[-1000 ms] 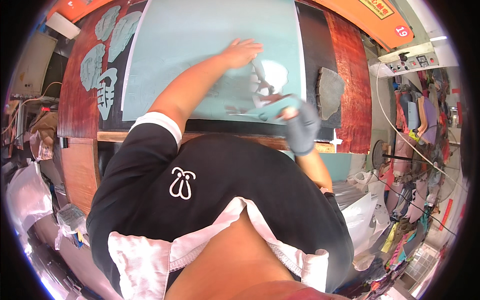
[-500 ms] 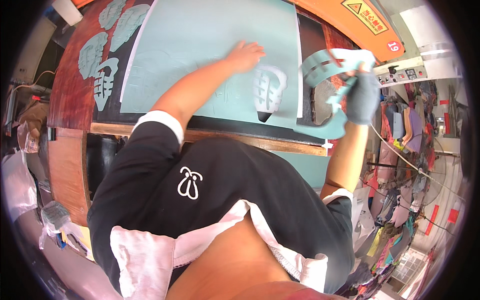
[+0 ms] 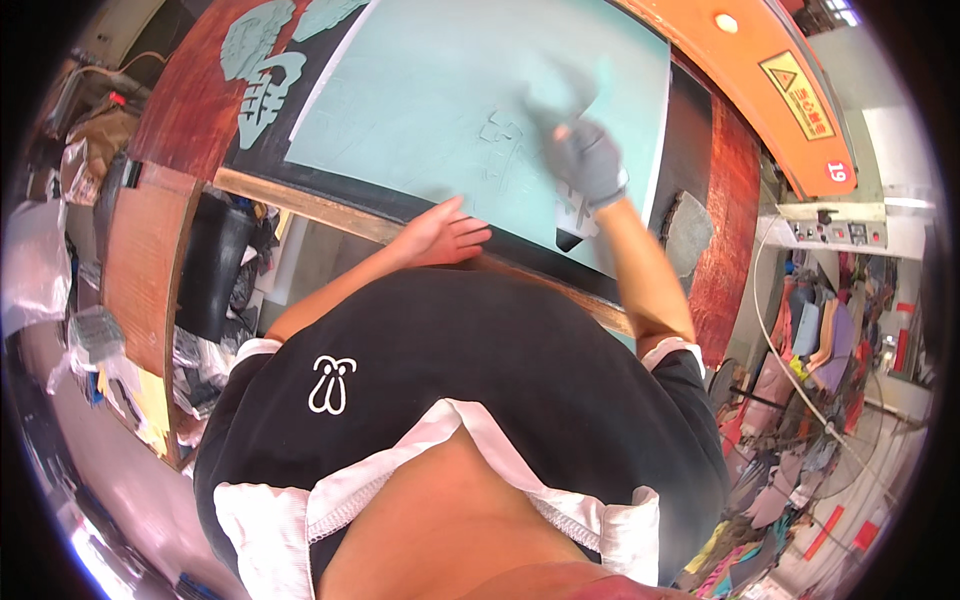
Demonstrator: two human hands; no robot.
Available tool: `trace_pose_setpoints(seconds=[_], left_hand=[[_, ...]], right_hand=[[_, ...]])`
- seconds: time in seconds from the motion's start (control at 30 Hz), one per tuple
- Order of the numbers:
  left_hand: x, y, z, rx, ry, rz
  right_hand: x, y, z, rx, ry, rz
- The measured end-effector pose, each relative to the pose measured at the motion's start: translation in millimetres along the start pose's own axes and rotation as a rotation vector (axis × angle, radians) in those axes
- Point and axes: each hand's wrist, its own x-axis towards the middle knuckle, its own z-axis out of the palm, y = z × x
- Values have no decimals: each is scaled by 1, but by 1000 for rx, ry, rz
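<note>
My bare left hand is at the front edge of the table with its fingers apart, holding nothing. My right hand, in a grey glove with bare fingertips, is curled above the pale green sheet. A blurred pale green streak and a dark smear lie just beyond it; I cannot tell what it grips. Partly under my right wrist, a white slotted piece with a black tip rests on the sheet. Faint outlines of a slotted shape mark the sheet's surface to the left of that hand.
Cut green slotted pieces lie at the table's far left. A large orange machine housing borders the far right, with a control panel below it. A grey rough-edged slab lies right of the sheet. Colourful scraps pile up beyond.
The green cut-out scrap in my right hand has left the right side, and that hand has moved left over the sheet. My left hand has drawn back to the table's front edge.
</note>
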Motion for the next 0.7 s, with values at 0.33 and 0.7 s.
trace_pose_setpoints(seconds=[0.33, 0.7], left_hand=[[28, 2, 20, 330, -238, 297], [38, -5, 1, 307, 83, 262]], right_hand=[[-51, -33, 20, 156, -172, -250], [62, 86, 12, 957, 447, 996]])
